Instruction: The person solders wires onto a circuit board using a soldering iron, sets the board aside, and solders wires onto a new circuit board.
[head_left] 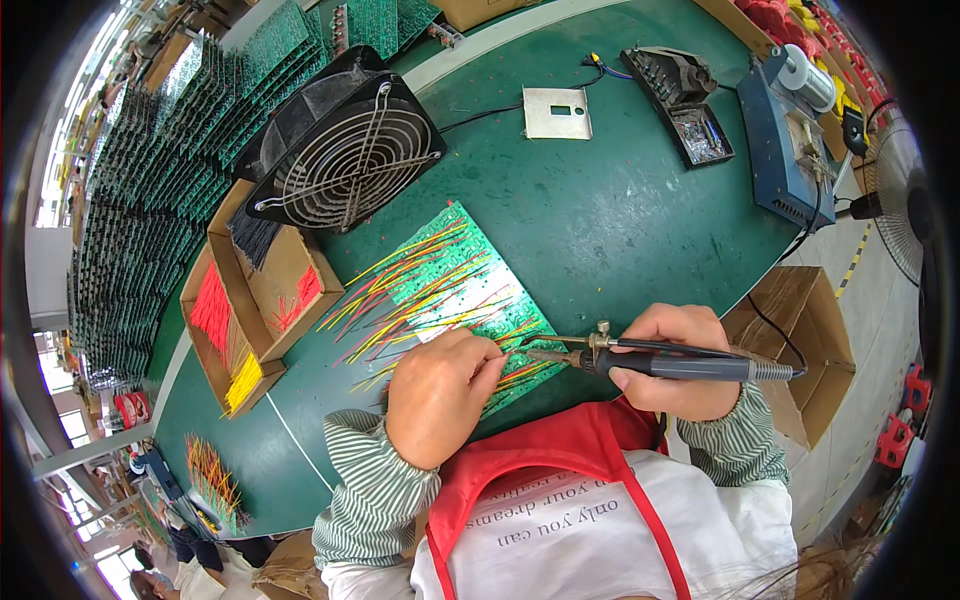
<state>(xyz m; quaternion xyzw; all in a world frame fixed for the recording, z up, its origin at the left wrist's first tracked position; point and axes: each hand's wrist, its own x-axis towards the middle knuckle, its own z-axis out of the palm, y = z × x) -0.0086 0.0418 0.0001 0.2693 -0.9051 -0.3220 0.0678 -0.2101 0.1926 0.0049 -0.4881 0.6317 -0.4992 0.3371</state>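
A green circuit board [470,262] lies on the green table, with several yellow, red and green wires [405,285] fanning out to its left. My left hand [440,393] rests on the board's near edge, fingers curled and pinching at a wire by the iron's tip. My right hand [672,362] grips a soldering iron [660,358] by its dark handle. The iron points left, its tip [525,350] just beside my left fingertips over the board.
A black fan [345,150] stands behind the board. Cardboard boxes [262,305] hold red, yellow and black wires. Stacked green boards [150,180] fill the far left. A metal plate [557,113], black iron stand [680,100] and blue solder feeder [790,140] sit at the back.
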